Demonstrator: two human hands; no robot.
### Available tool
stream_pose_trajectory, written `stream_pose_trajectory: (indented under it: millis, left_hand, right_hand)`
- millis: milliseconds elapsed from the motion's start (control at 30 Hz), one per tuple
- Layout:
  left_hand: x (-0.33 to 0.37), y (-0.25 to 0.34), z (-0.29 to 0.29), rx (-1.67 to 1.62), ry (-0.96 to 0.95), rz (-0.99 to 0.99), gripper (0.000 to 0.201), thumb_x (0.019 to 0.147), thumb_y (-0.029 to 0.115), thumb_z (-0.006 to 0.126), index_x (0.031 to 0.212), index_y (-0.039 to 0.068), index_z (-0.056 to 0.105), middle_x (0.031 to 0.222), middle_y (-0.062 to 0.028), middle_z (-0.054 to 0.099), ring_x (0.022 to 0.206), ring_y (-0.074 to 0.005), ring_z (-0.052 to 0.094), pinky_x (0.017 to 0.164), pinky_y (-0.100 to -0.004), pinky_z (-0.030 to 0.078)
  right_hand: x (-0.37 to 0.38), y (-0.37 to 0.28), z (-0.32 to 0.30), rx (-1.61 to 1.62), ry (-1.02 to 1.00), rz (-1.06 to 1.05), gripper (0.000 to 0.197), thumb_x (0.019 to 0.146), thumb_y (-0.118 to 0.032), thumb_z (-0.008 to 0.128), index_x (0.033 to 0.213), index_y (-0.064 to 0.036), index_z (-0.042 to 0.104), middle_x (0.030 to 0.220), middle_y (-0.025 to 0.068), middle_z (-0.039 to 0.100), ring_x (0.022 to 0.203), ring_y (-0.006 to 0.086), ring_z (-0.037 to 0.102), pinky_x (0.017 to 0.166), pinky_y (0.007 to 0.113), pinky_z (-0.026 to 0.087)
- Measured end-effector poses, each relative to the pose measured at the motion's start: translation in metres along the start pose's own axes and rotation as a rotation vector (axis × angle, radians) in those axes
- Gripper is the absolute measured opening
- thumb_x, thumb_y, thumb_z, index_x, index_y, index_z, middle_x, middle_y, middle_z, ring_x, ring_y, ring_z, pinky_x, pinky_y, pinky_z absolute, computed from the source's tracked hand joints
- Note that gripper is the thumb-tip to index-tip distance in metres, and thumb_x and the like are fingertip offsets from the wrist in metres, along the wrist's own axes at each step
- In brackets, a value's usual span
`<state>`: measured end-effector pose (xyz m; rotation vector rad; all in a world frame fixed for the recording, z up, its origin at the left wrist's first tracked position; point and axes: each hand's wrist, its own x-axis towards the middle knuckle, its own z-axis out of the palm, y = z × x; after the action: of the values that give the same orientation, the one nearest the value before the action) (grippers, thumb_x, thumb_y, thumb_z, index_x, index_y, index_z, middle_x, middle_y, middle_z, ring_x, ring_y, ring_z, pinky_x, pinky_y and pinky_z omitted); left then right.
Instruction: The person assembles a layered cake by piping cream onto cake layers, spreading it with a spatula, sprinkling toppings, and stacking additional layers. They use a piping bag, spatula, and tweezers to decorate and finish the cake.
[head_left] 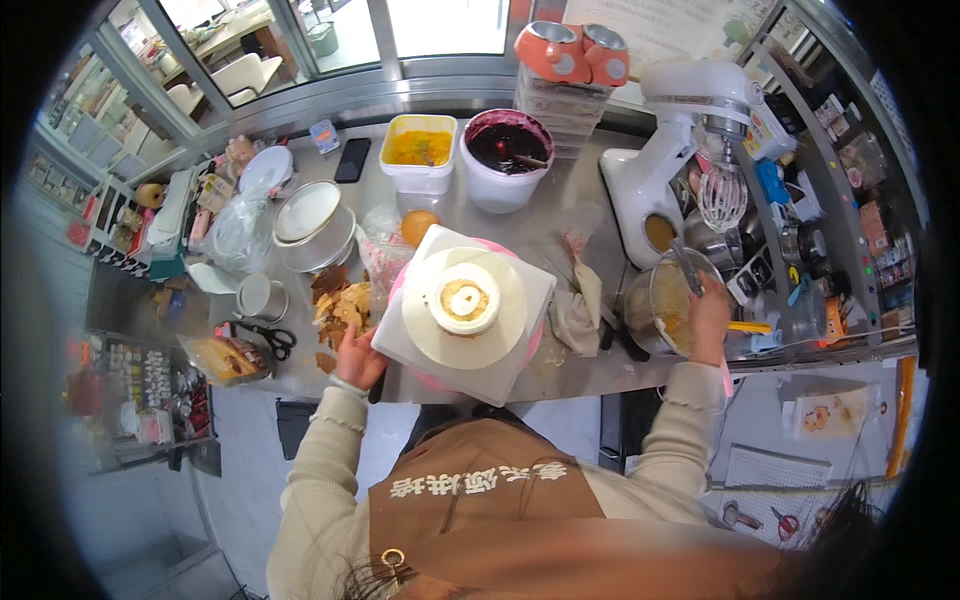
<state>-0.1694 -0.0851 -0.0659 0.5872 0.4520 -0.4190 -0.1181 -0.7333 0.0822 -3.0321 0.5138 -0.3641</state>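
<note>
A small round cake (pixel 465 322) sits in front of me, with a ring of white cream on top and a dab of cream in the middle of its sponge. Under it are a cream-coloured round board (pixel 507 335), a white square board (pixel 530 285) and a pink turntable (pixel 432 381). My left hand (pixel 360 358), fingers apart, rests by the left edge of the square board and holds nothing. At the right, my right hand (pixel 709 315) grips a long grey spatula (pixel 686 266) over the metal mixing bowl (pixel 640 315), whose inside is smeared with pale cream.
Behind the bowl stands a white stand mixer (pixel 625 190) with its whisk raised. Tubs of yellow filling (pixel 420 182) and dark purple filling (pixel 505 190) are at the back. A piping bag (pixel 576 320) lies right of the cake; cake scraps (pixel 345 308) and black scissors (pixel 270 338) are left.
</note>
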Motion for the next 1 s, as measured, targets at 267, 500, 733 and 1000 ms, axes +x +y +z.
stream_pose_trajectory:
  millis: [267,500,733,1000]
  left_hand:
    - [-0.039,-0.072,-0.015,-0.263,-0.481,-0.403,0.097,0.098,0.077,0.021,0.147,-0.002,0.047,0.149,-0.0212,0.052,0.137,-0.0359,0.049,0.118,-0.05,0.033]
    - [-0.032,-0.055,-0.012,-0.394,-0.26,-0.112,0.092,0.1,0.073,0.02,0.132,-0.002,0.061,0.133,-0.0194,0.065,0.13,-0.0356,0.056,0.117,-0.0504,0.035]
    - [-0.036,-0.08,-0.012,-0.35,-0.087,0.003,0.091,0.099,0.075,0.022,0.132,0.0,0.062,0.137,-0.0227,0.062,0.13,-0.0386,0.056,0.115,-0.0518,0.039]
    - [-0.034,-0.073,-0.038,-0.52,-0.172,0.004,0.093,0.099,0.076,0.022,0.132,-0.002,0.061,0.133,-0.0244,0.064,0.128,-0.0387,0.059,0.113,-0.0527,0.041]
  right_hand:
    - [-0.012,0.02,-0.016,0.085,-0.144,-0.083,0.062,0.091,-0.003,0.064,0.146,-0.0299,0.056,0.113,0.0174,0.066,0.102,0.0384,0.064,0.09,0.045,0.051]
    - [-0.087,-0.18,-0.112,0.334,0.041,-0.838,0.042,0.084,-0.003,0.067,0.124,-0.0171,0.072,0.104,0.0112,0.061,0.089,0.0266,0.061,0.077,0.037,0.051]
    - [-0.082,-0.236,-0.115,0.166,-0.007,-1.022,0.05,0.08,-0.002,0.063,0.127,-0.0168,0.071,0.108,0.0125,0.06,0.099,0.0287,0.06,0.081,0.039,0.05]
    - [-0.078,-0.245,-0.108,0.09,0.011,-1.053,0.047,0.079,-0.003,0.065,0.123,-0.0164,0.072,0.107,0.0121,0.06,0.097,0.0292,0.06,0.077,0.04,0.049]
